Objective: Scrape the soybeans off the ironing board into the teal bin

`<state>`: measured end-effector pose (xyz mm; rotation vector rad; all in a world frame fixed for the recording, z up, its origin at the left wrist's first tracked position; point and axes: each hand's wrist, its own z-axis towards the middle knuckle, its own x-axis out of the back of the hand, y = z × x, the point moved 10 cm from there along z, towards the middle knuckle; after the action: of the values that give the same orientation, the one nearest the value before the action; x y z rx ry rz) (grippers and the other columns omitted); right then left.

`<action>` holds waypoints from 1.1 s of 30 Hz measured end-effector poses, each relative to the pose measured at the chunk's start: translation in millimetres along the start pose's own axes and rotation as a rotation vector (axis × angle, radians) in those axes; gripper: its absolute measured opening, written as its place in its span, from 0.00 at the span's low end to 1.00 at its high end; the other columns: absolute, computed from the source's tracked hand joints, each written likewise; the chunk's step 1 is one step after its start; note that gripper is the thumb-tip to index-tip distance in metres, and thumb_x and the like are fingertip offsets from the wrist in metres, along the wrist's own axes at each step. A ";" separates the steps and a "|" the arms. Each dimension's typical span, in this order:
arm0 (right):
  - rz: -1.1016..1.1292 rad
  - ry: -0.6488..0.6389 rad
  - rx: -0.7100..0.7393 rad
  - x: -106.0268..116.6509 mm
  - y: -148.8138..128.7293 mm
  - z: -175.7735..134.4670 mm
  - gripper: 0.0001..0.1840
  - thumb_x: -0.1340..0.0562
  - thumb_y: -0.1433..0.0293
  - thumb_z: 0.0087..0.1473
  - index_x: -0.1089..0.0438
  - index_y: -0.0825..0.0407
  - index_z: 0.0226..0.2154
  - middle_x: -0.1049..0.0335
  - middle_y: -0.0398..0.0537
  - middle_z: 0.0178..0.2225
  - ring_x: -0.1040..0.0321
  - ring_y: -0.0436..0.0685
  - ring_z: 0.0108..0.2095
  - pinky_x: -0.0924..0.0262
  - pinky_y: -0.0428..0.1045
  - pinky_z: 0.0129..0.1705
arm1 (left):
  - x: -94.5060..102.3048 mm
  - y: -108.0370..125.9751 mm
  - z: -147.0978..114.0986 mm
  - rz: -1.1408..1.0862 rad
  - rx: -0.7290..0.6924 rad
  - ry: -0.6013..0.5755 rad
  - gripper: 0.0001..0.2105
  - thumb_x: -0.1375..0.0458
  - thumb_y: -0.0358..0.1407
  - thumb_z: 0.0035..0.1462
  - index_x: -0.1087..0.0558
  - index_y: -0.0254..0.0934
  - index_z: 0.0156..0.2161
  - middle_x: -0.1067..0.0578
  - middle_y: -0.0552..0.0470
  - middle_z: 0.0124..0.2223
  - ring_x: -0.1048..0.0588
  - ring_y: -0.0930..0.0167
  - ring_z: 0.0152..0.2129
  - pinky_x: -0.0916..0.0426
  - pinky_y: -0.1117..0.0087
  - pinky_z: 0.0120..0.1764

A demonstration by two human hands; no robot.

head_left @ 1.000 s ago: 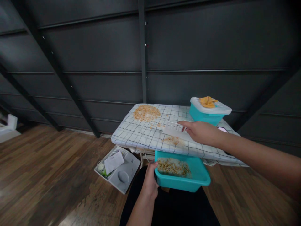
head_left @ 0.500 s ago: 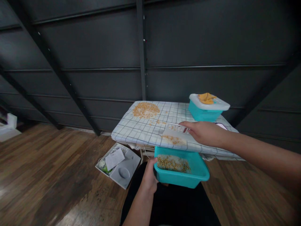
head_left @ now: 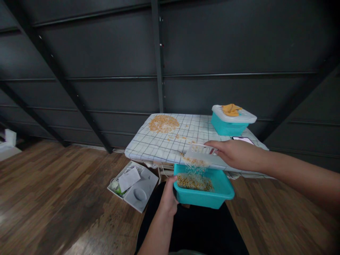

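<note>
While grains fall into a teal tub, onto beans — left hand gripping tub, right hand scraper

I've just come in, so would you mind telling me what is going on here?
The right hand holds a flat white slotted tool at the near edge of the checked cloth, and grains are falling into the teal tub, which the left hand grips by its left side. A larger heap of grains lies at the cloth's far left.

Pale bits, perhaps grains, now mid-air
</note>
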<state>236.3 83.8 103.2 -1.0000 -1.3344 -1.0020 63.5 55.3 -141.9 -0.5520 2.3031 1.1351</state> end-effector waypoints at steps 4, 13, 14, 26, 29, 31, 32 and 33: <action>-0.012 0.005 -0.007 3.8 4.7 -4.0 0.29 0.47 0.72 0.58 0.35 0.46 0.61 0.20 0.52 0.39 0.24 0.60 0.34 0.37 0.51 0.33 | -1.8 2.2 -1.1 0.011 -0.014 0.002 0.25 0.39 0.49 0.49 0.27 0.40 0.50 0.20 0.46 0.48 0.25 0.55 0.49 0.27 0.57 0.45; -0.039 0.066 0.082 13.3 -22.6 44.6 0.28 0.49 0.72 0.62 0.38 0.45 0.63 0.24 0.54 0.50 0.25 0.63 0.45 0.36 0.52 0.41 | -7.2 3.5 2.2 -0.012 -0.012 -0.008 0.26 0.39 0.48 0.50 0.27 0.38 0.52 0.20 0.45 0.48 0.24 0.55 0.49 0.28 0.57 0.45; -0.037 0.063 0.125 10.1 -29.4 50.5 0.28 0.50 0.72 0.61 0.38 0.44 0.63 0.25 0.53 0.52 0.26 0.62 0.47 0.36 0.52 0.42 | -7.9 3.4 2.1 -0.012 -0.011 -0.014 0.26 0.39 0.48 0.50 0.26 0.38 0.52 0.20 0.45 0.47 0.24 0.55 0.49 0.28 0.57 0.45; 0.019 0.035 0.291 -7.8 -30.2 29.3 0.25 0.48 0.76 0.60 0.29 0.45 0.55 0.23 0.50 0.48 0.26 0.59 0.44 0.36 0.52 0.47 | -1.0 3.9 2.6 0.004 -0.032 -0.004 0.24 0.39 0.49 0.49 0.27 0.40 0.50 0.20 0.47 0.48 0.25 0.55 0.50 0.28 0.58 0.46; 0.048 0.024 0.294 -7.0 -23.4 14.3 0.25 0.48 0.76 0.60 0.29 0.45 0.55 0.24 0.50 0.50 0.26 0.59 0.46 0.36 0.53 0.49 | -1.6 4.3 2.1 -0.001 -0.036 -0.013 0.24 0.39 0.49 0.49 0.27 0.39 0.50 0.20 0.46 0.48 0.25 0.55 0.50 0.28 0.57 0.46; 0.039 0.039 0.278 -5.3 -16.5 9.3 0.24 0.48 0.75 0.61 0.29 0.45 0.56 0.24 0.50 0.50 0.27 0.59 0.48 0.37 0.53 0.50 | -1.7 4.3 1.3 -0.012 -0.039 -0.008 0.24 0.39 0.48 0.49 0.27 0.39 0.50 0.20 0.47 0.48 0.25 0.55 0.50 0.28 0.58 0.46; 0.028 0.058 0.263 -3.6 -11.8 8.7 0.24 0.48 0.74 0.61 0.30 0.45 0.56 0.25 0.50 0.51 0.28 0.60 0.49 0.37 0.54 0.51 | -1.9 4.5 0.9 -0.017 -0.042 -0.005 0.24 0.39 0.48 0.49 0.27 0.39 0.50 0.20 0.47 0.48 0.24 0.55 0.50 0.28 0.58 0.46; 0.012 0.078 0.240 -1.9 -6.2 9.7 0.25 0.48 0.74 0.61 0.31 0.45 0.57 0.25 0.51 0.52 0.28 0.60 0.49 0.37 0.54 0.51 | -2.2 4.6 0.6 -0.020 -0.045 -0.003 0.23 0.39 0.48 0.49 0.27 0.39 0.50 0.20 0.47 0.48 0.24 0.55 0.49 0.28 0.58 0.46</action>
<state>227.7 91.4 101.3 -0.7801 -1.3464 -0.8403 62.9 58.7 -138.1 -0.5891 2.2697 1.1791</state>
